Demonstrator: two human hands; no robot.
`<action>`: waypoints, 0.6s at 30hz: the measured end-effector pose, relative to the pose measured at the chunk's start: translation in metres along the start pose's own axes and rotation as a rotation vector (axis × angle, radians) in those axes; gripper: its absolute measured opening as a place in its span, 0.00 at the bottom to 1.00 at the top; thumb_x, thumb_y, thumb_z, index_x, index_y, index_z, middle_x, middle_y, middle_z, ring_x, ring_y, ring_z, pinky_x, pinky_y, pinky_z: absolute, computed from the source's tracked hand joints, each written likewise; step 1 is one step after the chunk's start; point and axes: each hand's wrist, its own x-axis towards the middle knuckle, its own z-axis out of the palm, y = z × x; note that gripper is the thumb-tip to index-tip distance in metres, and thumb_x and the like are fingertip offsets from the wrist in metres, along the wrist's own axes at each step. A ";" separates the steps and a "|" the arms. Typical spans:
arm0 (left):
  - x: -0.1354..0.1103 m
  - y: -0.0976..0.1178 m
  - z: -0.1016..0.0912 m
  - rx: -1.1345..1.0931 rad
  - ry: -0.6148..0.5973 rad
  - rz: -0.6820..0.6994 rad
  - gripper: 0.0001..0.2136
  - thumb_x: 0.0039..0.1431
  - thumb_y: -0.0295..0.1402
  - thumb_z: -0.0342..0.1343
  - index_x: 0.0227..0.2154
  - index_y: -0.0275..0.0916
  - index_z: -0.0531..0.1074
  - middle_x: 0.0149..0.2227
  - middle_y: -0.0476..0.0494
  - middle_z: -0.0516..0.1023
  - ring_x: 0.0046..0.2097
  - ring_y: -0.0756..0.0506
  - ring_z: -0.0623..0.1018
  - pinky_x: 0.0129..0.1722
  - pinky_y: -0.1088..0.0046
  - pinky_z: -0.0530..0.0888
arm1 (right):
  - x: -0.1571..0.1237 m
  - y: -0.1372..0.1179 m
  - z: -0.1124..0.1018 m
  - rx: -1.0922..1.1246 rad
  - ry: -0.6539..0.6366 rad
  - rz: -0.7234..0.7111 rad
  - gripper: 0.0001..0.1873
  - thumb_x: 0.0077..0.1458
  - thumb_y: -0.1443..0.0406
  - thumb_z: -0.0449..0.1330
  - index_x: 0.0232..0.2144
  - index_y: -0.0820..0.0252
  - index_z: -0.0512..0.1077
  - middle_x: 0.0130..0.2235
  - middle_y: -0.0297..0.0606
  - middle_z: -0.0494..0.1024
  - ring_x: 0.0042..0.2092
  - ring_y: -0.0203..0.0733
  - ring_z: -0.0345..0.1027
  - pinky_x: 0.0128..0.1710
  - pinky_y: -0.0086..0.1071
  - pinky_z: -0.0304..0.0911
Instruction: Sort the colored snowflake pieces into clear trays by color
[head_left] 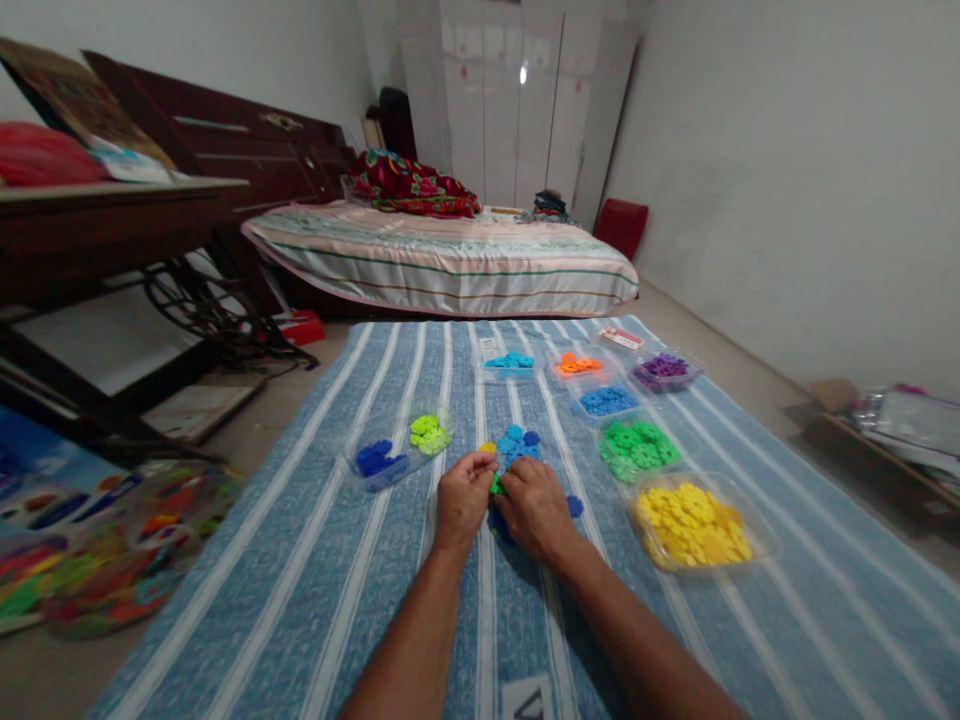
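Both of my hands meet at the middle of the striped cloth, around a joined cluster of small plastic snowflake discs. My left hand [465, 497] is pinched at the cluster's left side, near a yellow disc [487, 448]. From the right, my right hand [536, 507] curls over the cluster with bent fingers. A green disc [496, 485] shows between the fingertips of both hands. Light blue discs [516, 443] stick out beyond the fingers, and a dark blue disc [575, 506] shows beside my right hand. The palms and fingers hide the rest of the cluster.
Clear tubs hold yellow [694, 525], green [637, 448], blue [607, 401], purple [666, 367], orange [577, 363] and light blue discs [510, 361]. To the left, another tub holds dark blue [379, 457] and lime discs [429, 434]. A bed [450, 262] stands beyond the table.
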 end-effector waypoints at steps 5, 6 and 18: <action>-0.002 0.004 0.000 0.052 0.024 0.001 0.10 0.46 0.35 0.60 0.32 0.37 0.78 0.31 0.46 0.82 0.34 0.46 0.80 0.35 0.72 0.75 | -0.004 0.003 0.003 -0.015 0.079 -0.036 0.07 0.60 0.68 0.55 0.33 0.57 0.73 0.38 0.39 0.75 0.44 0.45 0.64 0.46 0.37 0.57; -0.002 0.005 0.000 0.058 0.027 0.001 0.10 0.46 0.35 0.60 0.32 0.38 0.78 0.31 0.46 0.82 0.34 0.46 0.80 0.34 0.72 0.75 | -0.005 0.004 0.002 -0.020 0.091 -0.038 0.07 0.60 0.69 0.55 0.33 0.57 0.74 0.38 0.39 0.75 0.44 0.44 0.64 0.46 0.37 0.57; -0.002 -0.003 0.003 0.094 0.040 0.030 0.09 0.46 0.34 0.58 0.30 0.38 0.79 0.30 0.47 0.82 0.31 0.47 0.79 0.32 0.73 0.74 | -0.010 0.071 -0.078 -0.183 0.339 0.261 0.13 0.62 0.67 0.51 0.32 0.59 0.76 0.37 0.44 0.77 0.40 0.45 0.66 0.44 0.37 0.55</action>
